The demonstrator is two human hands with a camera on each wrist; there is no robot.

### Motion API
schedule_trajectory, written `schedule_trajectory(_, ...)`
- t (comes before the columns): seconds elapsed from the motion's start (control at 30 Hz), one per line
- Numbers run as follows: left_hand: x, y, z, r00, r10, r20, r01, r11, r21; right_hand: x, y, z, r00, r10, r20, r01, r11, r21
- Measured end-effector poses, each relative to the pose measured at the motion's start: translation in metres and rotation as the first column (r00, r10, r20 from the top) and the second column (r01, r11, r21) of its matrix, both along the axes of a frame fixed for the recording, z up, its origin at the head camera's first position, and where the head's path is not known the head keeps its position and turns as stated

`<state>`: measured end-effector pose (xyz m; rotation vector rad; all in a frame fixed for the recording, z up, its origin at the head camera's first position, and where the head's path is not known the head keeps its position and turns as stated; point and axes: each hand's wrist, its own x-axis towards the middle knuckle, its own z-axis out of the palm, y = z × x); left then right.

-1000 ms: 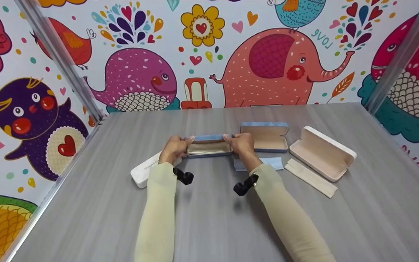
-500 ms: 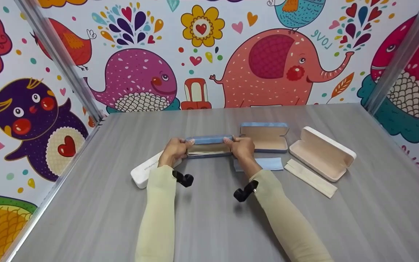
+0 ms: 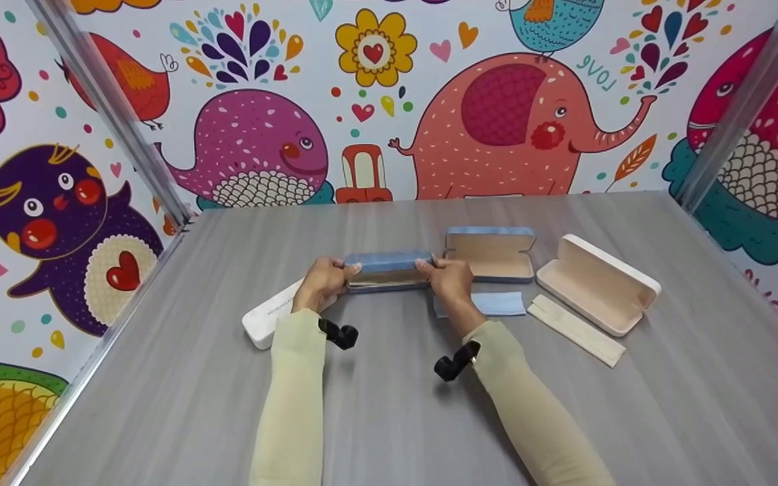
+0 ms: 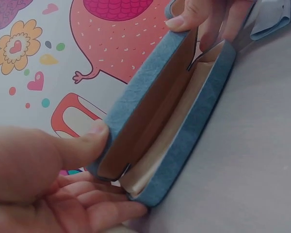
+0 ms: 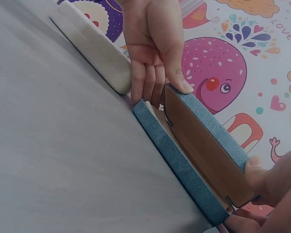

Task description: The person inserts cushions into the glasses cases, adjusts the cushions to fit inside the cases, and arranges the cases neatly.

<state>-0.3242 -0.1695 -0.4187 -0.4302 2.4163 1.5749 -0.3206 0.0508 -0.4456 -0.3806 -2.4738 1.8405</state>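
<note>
A blue glasses case (image 3: 389, 262) sits on the table between my hands, its lid partly lowered over the base. My left hand (image 3: 325, 278) holds its left end, with the thumb on the lid and the other fingers at the end of the base. At the opposite end my right hand (image 3: 452, 278) grips in the same manner, thumb on the lid. A folded beige cloth (image 4: 186, 104) lies inside the base, seen through the gap in the left wrist view. In the right wrist view, the lid's brown lining (image 5: 199, 141) shows.
Left of my hands lies a shut white glasses case (image 3: 267, 320). To the right stand an open blue case (image 3: 497, 260) and an open white case (image 3: 595, 287). A light blue cloth (image 3: 505, 304) and a folded cream cloth (image 3: 577, 331) lie before them.
The lid of the blue glasses case has come forward and down, so the opening is narrower and less cloth shows. Both hands stay at its ends and have shifted only slightly.
</note>
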Motion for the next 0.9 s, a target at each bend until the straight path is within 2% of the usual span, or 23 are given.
schedule_trajectory(0.27,0.0001,0.0004,-0.0010,1.000,0.008,0.012,-0.008,0.999,-0.031,0.0021,0.0006,-0.0020,1.000,0.007,0.005,-0.006,0.999,-0.045)
schedule_trajectory(0.37,0.0006,0.0004,-0.0011,1.000,0.004,0.007,-0.003,0.999,-0.036,0.0021,0.0004,-0.0030,1.000,-0.001,-0.001,0.001,0.999,-0.034)
schedule_trajectory(0.6,0.0042,0.0021,-0.0026,0.999,0.024,-0.040,-0.023,0.999,0.029,0.0026,-0.0021,-0.0062,0.998,-0.022,-0.054,0.023,1.000,0.010)
schedule_trajectory(0.9,0.0030,0.0013,-0.0035,0.999,0.026,-0.028,-0.026,1.000,0.001,0.0024,-0.0028,-0.0087,0.999,-0.024,-0.046,0.024,1.000,-0.006)
